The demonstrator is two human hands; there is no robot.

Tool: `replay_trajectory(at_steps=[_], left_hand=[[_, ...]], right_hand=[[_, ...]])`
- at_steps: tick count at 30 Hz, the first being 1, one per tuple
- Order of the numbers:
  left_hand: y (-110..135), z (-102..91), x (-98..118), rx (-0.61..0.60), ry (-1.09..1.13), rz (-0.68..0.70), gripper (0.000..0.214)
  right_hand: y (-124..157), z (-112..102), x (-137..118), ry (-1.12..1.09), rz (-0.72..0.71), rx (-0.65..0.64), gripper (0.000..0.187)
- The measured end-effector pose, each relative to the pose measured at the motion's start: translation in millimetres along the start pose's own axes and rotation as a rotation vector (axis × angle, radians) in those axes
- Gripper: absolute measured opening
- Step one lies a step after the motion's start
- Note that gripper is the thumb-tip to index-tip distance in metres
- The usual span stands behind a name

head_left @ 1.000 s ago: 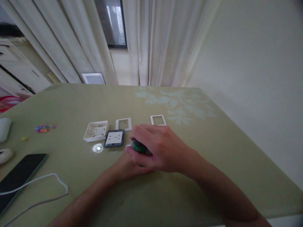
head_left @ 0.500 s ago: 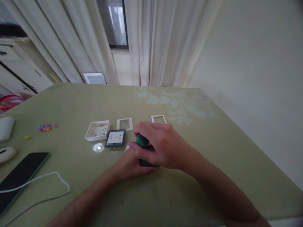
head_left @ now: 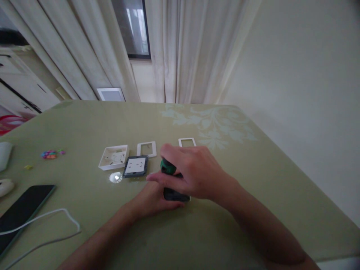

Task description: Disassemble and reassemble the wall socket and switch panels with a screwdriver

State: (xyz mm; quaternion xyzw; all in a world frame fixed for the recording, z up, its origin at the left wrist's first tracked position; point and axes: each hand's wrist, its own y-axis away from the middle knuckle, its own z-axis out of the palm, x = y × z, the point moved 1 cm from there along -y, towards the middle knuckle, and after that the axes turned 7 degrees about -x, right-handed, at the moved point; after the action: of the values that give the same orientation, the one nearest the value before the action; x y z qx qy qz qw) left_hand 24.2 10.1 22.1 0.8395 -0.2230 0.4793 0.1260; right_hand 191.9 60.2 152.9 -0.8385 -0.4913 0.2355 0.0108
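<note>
My right hand [head_left: 194, 176] is wrapped round the green and black handle of a screwdriver [head_left: 168, 168], held upright over a dark part [head_left: 176, 195] on the green table [head_left: 253, 180]. My left hand [head_left: 153, 200] lies underneath it and steadies that dark part; its fingers are mostly hidden by the right hand. Just left of the hands lies a dark socket module with a white face [head_left: 135, 165], and past it a white back box [head_left: 114, 157]. Two white frames [head_left: 146, 149] [head_left: 187, 142] lie behind the hands.
A small shiny round piece [head_left: 115, 177] lies by the socket module. A black phone [head_left: 22, 208] and a white cable [head_left: 53, 225] are at the near left. Coloured bits [head_left: 50, 153] and white objects [head_left: 5, 185] sit at the far left. Curtains and a wall stand behind.
My right hand has turned on the screwdriver handle, showing more of the green grip, and the dark part under it shows more. The view shifted slightly.
</note>
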Motion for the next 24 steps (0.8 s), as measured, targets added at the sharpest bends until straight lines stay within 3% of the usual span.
replay_trajectory(at_steps=[3, 8, 11, 16, 18, 21, 24], left_hand=[[1, 1.0, 0, -0.021, -0.039, -0.003, 0.066], [0, -2.5, 8, -0.087, 0.016, 0.041, 0.045], [1, -1.9, 12, -0.085, 0.055, 0.042, 0.044], [0, 5.7, 9, -0.017, -0.027, -0.019, 0.051], [0, 5.2, 6, 0.001, -0.046, -0.024, 0.050], [1, -0.2, 5, -0.082, -0.004, 0.026, 0.033], [2, -1.9, 6, -0.147, 0.034, 0.037, 0.030]], right_hand=[[-2, 1, 2, -0.005, 0.031, -0.002, 0.027], [-1, -8, 3, -0.128, -0.138, -0.131, 0.017], [1, -9, 1, -0.142, -0.199, -0.151, 0.012], [3, -1, -4, 0.100, 0.053, 0.042, 0.032], [2, -1, -4, 0.046, -0.010, 0.022, 0.032], [1, -5, -5, -0.070, -0.219, -0.100, 0.016], [2, -7, -5, -0.054, -0.228, -0.106, 0.011]])
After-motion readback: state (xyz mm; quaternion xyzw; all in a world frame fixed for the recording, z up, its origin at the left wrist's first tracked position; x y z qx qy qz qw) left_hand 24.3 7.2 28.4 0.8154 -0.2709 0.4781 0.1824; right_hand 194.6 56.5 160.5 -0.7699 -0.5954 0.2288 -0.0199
